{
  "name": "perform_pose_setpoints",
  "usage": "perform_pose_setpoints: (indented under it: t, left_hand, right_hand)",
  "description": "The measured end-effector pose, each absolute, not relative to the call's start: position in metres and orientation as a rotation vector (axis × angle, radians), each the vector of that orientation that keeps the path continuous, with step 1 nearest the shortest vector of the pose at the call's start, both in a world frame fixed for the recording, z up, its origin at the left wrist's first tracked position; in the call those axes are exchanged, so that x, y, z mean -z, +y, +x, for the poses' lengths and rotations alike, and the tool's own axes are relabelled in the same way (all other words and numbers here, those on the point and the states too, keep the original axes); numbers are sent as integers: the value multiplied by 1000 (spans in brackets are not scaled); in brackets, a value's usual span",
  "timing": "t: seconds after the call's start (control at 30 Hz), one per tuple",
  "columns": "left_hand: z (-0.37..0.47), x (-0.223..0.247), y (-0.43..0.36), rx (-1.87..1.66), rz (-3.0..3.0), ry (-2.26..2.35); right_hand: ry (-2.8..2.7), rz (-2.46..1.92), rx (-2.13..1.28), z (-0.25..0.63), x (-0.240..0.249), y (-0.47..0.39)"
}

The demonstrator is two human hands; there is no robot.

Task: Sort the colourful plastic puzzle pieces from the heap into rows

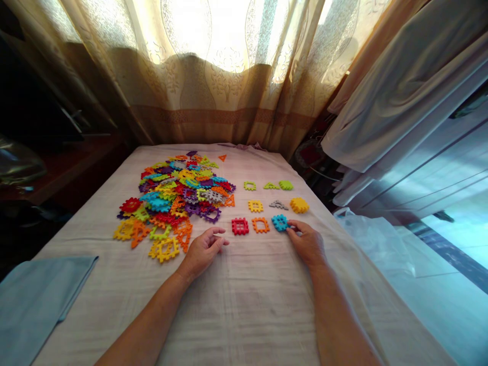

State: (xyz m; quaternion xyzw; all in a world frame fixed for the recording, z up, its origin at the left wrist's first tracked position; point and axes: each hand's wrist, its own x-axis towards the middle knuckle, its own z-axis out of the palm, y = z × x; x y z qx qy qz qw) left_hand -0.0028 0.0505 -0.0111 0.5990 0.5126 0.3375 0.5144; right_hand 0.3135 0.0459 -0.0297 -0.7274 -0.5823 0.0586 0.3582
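My right hand (308,243) pinches the right edge of a blue square interlocking tile (280,222) with a window-like grid. To its left lie an orange square frame tile (261,225) and a red grid tile (240,226). My left hand (204,250) hovers or rests just left of the red tile, fingers loosely apart with nothing in them. Behind are a yellow square tile (255,206), a grey triangular tile (278,205) and a yellow scalloped piece (299,205). Farther back sit a green square frame (249,186), a green triangular tile (271,186) and a green piece (285,185).
A large heap of mixed coloured tiles (179,190) covers the table's left middle. One orange triangle (222,158) lies apart at the back. A folded blue cloth (41,300) is at the front left. Curtains (213,101) hang behind; a plastic bag (375,246) is beyond the right edge.
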Motion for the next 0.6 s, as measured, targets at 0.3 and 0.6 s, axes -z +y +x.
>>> perform_pose_setpoints:
  t: [0.3,0.6]
  left_hand:
    - [-3,10,50,-801,1403,1234]
    - [-2,10,50,-814,1375,1229]
  right_hand:
    - [-1514,-1892,-90,313,32,45]
    - [-1488,-1754,162,299,29,46]
